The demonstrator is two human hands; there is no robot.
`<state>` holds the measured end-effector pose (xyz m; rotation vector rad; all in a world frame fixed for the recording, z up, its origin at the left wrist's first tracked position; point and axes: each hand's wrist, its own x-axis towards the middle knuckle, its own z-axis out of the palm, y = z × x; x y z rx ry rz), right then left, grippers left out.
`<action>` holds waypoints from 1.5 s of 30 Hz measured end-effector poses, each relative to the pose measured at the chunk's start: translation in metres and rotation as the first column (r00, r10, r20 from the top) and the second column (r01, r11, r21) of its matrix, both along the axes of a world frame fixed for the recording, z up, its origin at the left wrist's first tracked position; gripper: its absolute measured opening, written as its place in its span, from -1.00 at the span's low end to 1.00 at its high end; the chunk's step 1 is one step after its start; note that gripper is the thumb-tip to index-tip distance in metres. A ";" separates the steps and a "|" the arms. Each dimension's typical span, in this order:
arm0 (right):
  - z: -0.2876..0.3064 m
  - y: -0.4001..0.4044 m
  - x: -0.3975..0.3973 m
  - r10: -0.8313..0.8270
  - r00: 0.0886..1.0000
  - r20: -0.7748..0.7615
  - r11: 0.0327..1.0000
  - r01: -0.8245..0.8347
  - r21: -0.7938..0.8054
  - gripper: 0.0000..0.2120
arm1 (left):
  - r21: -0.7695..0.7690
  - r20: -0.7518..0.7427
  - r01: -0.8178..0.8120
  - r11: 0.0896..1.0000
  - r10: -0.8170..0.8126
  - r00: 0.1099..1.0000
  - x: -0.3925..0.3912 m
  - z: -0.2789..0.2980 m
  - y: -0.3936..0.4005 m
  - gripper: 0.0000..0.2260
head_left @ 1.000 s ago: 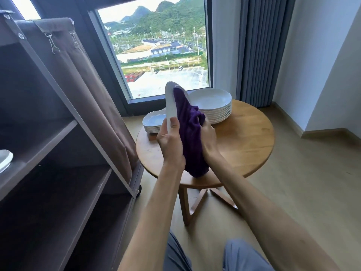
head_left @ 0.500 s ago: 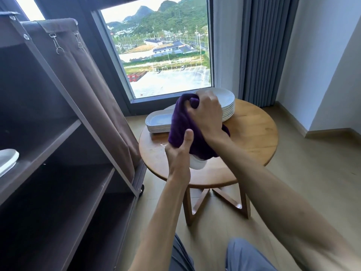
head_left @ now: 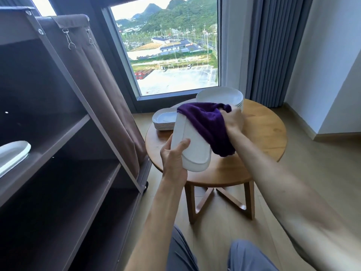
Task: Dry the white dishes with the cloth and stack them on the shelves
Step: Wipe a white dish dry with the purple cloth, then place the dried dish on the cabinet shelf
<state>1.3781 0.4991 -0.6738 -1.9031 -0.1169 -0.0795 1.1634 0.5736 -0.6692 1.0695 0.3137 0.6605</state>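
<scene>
Purple terry cloth (head_left: 207, 126) is what we have draped over the far end of the oblong white dish (head_left: 190, 147), which we hold tilted in the air above the round wooden counter (head_left: 261, 133). Our left hand (head_left: 172, 159) grips the dish's near end, thumb across its underside, while our right hand (head_left: 233, 120) is bunched around the cloth and presses it to the dish. We judge the work barely begun: only one white dish (head_left: 13, 155) lies on the shelf (head_left: 58, 132) of the brown rack (its left part cut off by the frame edge), while a stack of oblong dishes (head_left: 164, 121) and a stack of round plates (head_left: 220, 98) wait on the counter. The cloth hides the dish's far rim and most of our right fingers, and we cannot tell whether the dish's face is dry.
</scene>
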 end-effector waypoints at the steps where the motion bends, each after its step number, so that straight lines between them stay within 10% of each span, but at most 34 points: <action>1: -0.010 -0.004 0.000 -0.007 0.997 -0.082 0.997 0.013 0.077 -0.83 | 0.000 0.009 -0.008 1.000 0.008 1.000 -0.001 0.000 0.001 -0.68; 5: -0.026 -0.016 -0.002 -0.178 0.949 -0.261 0.979 0.197 0.048 -0.77 | 0.212 0.006 -0.154 0.965 0.157 0.988 -0.008 0.006 0.019 -0.70; 8: -0.002 -0.009 -0.017 -0.250 0.968 -0.008 0.961 0.247 -0.127 -0.57 | 0.644 -0.006 -0.218 0.733 0.290 0.957 0.000 0.017 0.035 -0.71; 11: 0.033 0.010 -0.029 -0.071 0.988 0.140 0.979 0.042 0.198 -0.52 | 0.850 0.002 -0.174 0.497 0.327 0.945 0.009 0.028 0.045 -0.74; 15: 0.074 0.041 -0.054 0.485 0.868 -0.108 0.683 -0.300 0.666 -0.66 | 0.985 0.009 -0.060 0.162 0.299 0.954 0.015 0.043 0.065 -0.69; 22: 0.081 0.091 -0.070 0.539 0.835 -0.110 0.628 -0.311 0.713 -0.84 | 0.993 0.046 0.019 -0.114 0.538 0.842 -0.010 0.067 0.102 -0.70; 26: 0.089 0.141 -0.096 0.527 0.831 -0.179 0.610 -0.223 0.760 -0.83 | 0.982 0.055 -0.179 0.054 0.831 0.553 -0.040 0.073 0.127 -0.40; 32: 0.101 0.237 -0.170 0.642 0.742 -0.193 0.549 -0.269 0.791 -0.72 | 0.846 0.020 -0.466 0.261 0.857 0.516 -0.113 0.078 0.170 -0.06; 38: 0.118 0.303 -0.263 0.819 0.555 -0.144 0.412 -0.394 0.822 -0.92 | 0.816 0.092 -0.567 0.113 0.943 0.320 -0.198 0.101 0.203 -0.15; 45: 0.130 0.350 -0.325 0.925 0.365 -0.111 0.331 -0.622 0.709 -0.65 | 0.850 0.094 -0.526 -0.026 0.990 0.103 -0.274 0.116 0.220 -0.15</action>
